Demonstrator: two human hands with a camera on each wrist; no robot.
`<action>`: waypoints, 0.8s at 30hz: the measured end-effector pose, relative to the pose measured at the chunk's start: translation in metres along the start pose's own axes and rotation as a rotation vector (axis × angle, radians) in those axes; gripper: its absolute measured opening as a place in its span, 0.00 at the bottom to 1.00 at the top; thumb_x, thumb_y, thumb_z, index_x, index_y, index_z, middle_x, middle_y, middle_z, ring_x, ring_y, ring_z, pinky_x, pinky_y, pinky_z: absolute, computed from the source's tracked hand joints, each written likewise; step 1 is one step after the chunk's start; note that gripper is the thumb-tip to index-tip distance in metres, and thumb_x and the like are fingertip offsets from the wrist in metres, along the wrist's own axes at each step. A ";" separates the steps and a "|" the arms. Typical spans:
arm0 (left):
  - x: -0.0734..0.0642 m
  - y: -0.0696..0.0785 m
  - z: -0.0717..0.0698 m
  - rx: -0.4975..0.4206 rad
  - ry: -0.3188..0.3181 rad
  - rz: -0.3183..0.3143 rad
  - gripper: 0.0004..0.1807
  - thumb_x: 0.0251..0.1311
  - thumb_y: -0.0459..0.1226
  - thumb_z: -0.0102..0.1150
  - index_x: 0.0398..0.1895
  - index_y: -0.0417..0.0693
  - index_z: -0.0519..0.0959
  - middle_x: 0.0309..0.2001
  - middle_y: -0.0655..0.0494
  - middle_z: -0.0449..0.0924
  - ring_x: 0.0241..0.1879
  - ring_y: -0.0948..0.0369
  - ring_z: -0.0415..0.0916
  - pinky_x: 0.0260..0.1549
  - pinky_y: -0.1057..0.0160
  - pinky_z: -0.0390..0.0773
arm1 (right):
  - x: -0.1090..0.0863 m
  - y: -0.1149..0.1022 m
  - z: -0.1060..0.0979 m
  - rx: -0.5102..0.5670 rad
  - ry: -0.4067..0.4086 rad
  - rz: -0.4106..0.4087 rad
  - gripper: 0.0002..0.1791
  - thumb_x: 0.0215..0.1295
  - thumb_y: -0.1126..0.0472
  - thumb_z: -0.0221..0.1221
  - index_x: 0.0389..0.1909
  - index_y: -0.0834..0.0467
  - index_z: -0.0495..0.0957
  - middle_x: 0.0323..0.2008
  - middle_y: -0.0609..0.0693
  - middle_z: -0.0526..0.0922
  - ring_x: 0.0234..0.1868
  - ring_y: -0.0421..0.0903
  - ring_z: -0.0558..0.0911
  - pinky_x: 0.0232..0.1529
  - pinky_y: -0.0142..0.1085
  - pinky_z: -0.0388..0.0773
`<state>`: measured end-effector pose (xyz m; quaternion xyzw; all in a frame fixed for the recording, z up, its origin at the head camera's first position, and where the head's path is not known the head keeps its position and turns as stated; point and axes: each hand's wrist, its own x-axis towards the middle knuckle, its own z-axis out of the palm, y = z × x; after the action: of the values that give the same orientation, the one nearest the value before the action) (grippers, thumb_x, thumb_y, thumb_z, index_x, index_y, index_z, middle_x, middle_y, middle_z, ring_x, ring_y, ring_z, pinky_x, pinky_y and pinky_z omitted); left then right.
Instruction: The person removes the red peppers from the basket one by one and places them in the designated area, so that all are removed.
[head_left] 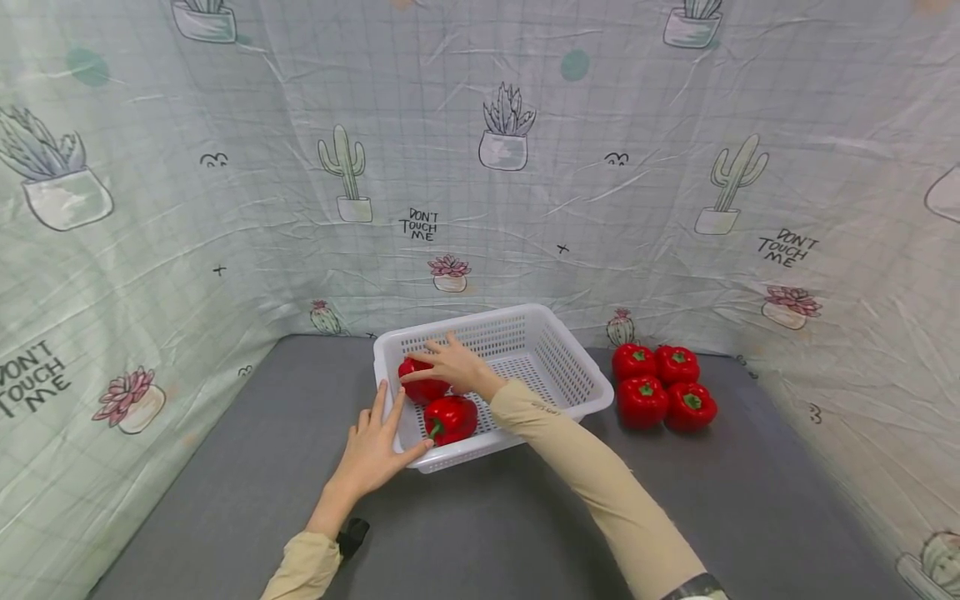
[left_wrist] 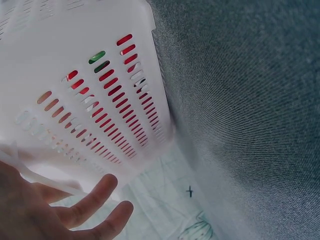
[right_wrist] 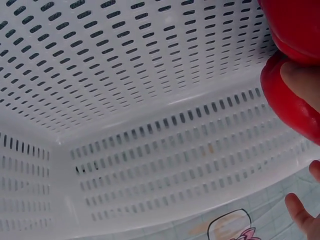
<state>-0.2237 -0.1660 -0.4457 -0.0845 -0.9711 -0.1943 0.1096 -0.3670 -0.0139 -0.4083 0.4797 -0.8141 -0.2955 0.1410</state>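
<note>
A white perforated plastic basket (head_left: 570,350) stands on the table with two red bell peppers in its left end. My left hand (head_left: 372,450) rests on the basket's near left corner, fingers spread and thumb along the front rim. In the left wrist view, fingers (left_wrist: 95,202) lie beside the slotted wall. Over the rear bell pepper (head_left: 422,385) reaches my right hand (head_left: 456,367), fingers spread. Its thumb (right_wrist: 302,82) touches red pepper skin in the right wrist view. The front bell pepper (head_left: 452,418) lies on its side, green stem toward the front wall.
Right of the basket, several red bell peppers (head_left: 642,402) stand grouped on the grey table (head_left: 465,525). A cactus-print curtain (head_left: 480,208) encloses the back and sides, close behind the basket. A small black object (head_left: 352,533) shows by the left wrist.
</note>
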 end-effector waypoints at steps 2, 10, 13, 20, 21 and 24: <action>0.000 0.000 0.000 -0.001 0.001 0.003 0.50 0.45 0.62 0.53 0.68 0.47 0.51 0.70 0.42 0.40 0.52 0.43 0.61 0.45 0.37 0.65 | 0.001 0.000 0.001 -0.023 -0.025 0.011 0.47 0.47 0.45 0.63 0.65 0.29 0.45 0.67 0.44 0.54 0.66 0.47 0.57 0.61 0.50 0.61; 0.000 0.000 0.000 0.004 0.002 -0.001 0.49 0.46 0.63 0.52 0.68 0.48 0.51 0.70 0.43 0.41 0.52 0.44 0.61 0.44 0.38 0.66 | 0.002 0.000 0.007 -0.094 -0.061 0.074 0.45 0.48 0.44 0.62 0.64 0.26 0.47 0.65 0.49 0.58 0.64 0.47 0.60 0.59 0.45 0.66; 0.000 0.000 0.000 0.009 -0.001 -0.002 0.49 0.46 0.63 0.52 0.68 0.48 0.51 0.70 0.43 0.41 0.52 0.44 0.61 0.44 0.38 0.66 | 0.000 0.001 0.008 -0.115 -0.067 0.094 0.43 0.49 0.46 0.63 0.63 0.25 0.49 0.65 0.49 0.58 0.63 0.47 0.61 0.58 0.44 0.66; 0.001 0.000 0.001 0.002 0.000 -0.005 0.49 0.46 0.62 0.53 0.68 0.48 0.51 0.70 0.43 0.40 0.52 0.44 0.61 0.44 0.38 0.66 | -0.004 0.002 0.011 -0.104 -0.054 0.105 0.39 0.50 0.48 0.63 0.62 0.27 0.54 0.65 0.50 0.59 0.64 0.49 0.61 0.59 0.45 0.66; 0.001 0.000 0.001 0.001 0.000 -0.005 0.49 0.46 0.62 0.53 0.68 0.48 0.51 0.70 0.42 0.40 0.52 0.43 0.61 0.44 0.38 0.66 | -0.005 0.003 0.011 -0.100 -0.054 0.102 0.39 0.50 0.47 0.62 0.62 0.27 0.54 0.65 0.50 0.58 0.64 0.49 0.61 0.59 0.45 0.65; 0.001 0.000 0.000 -0.001 -0.005 -0.007 0.49 0.45 0.62 0.53 0.68 0.48 0.51 0.70 0.42 0.40 0.53 0.43 0.60 0.45 0.38 0.66 | -0.005 0.004 0.013 -0.095 -0.057 0.089 0.39 0.49 0.45 0.62 0.62 0.28 0.55 0.67 0.49 0.56 0.66 0.49 0.60 0.60 0.45 0.64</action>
<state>-0.2245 -0.1655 -0.4455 -0.0816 -0.9716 -0.1950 0.1065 -0.3739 -0.0034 -0.4157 0.4273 -0.8232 -0.3409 0.1535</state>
